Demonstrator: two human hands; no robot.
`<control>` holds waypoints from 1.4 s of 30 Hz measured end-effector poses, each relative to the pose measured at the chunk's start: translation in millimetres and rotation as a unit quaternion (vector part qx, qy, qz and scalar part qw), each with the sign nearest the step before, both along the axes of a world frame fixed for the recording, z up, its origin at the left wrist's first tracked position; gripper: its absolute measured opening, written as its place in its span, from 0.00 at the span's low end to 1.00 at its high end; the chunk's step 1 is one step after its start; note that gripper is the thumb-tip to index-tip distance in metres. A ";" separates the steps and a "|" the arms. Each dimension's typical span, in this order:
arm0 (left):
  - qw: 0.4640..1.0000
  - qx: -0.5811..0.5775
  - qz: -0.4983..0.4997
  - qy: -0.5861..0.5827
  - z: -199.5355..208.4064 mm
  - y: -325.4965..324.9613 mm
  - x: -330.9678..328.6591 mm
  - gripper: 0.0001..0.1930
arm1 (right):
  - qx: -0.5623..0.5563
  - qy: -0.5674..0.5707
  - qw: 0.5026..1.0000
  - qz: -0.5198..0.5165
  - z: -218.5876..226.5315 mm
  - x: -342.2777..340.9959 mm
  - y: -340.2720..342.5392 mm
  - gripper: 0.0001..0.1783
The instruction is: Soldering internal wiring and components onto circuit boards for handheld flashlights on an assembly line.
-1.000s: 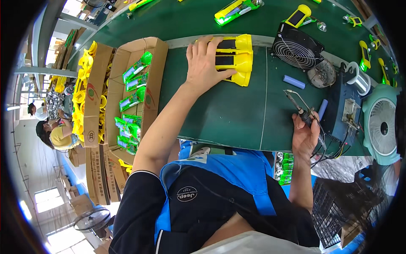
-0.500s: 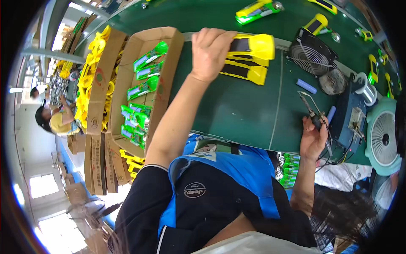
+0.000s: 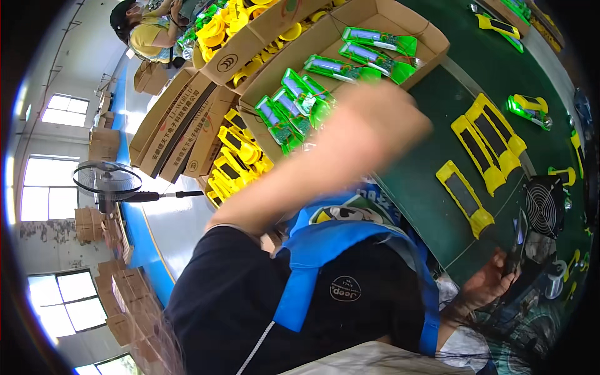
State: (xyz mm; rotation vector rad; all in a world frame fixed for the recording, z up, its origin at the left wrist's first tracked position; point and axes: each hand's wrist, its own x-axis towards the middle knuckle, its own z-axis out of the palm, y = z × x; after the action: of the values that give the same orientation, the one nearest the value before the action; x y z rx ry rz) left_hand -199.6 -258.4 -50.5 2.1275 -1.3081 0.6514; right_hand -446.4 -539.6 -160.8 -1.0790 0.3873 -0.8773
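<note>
Toward two o'clock, blurred left hand [image 3: 389,122] near cardboard box [image 3: 397,19], cannot tell grip; at four, well apart, right hand [image 3: 490,280] clasping soldering iron [image 3: 515,253].

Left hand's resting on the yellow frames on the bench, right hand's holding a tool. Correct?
No: the left hand is off the yellow frames; the head view shows it blurred, in front of the open carton of green housings. The right hand does hold a tool.

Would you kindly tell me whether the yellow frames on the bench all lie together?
No, one frame lies apart from the closely set group.
</note>
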 end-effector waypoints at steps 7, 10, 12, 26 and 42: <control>0.944 0.307 0.086 0.090 -20.5 150.6 84.6 0.20 | -0.097 -0.014 0.987 0.125 -7.4 83.0 26.2 0.19; 0.940 0.308 0.013 0.146 -30.6 154.2 105.1 0.20 | -0.121 -0.037 0.989 0.073 -20.0 108.8 17.0 0.15; 0.932 0.321 0.000 0.167 -29.3 155.1 113.1 0.19 | -0.111 -0.050 0.991 0.051 -14.9 127.6 16.8 0.15; 0.986 0.165 -0.026 0.028 44.7 73.0 71.7 0.20 | -0.167 -0.058 0.984 -0.003 18.3 3.0 -17.1 0.18; 0.950 0.137 -0.235 0.155 -73.0 -80.4 -31.9 0.16 | -0.025 0.056 0.997 0.038 -9.8 -22.2 9.4 0.18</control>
State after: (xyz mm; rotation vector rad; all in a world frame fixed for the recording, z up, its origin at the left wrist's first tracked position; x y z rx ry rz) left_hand -231.5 -338.9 -123.5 1.9062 -1.7081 -0.0652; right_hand -468.6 -530.2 -170.6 -1.1852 0.4168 -0.7650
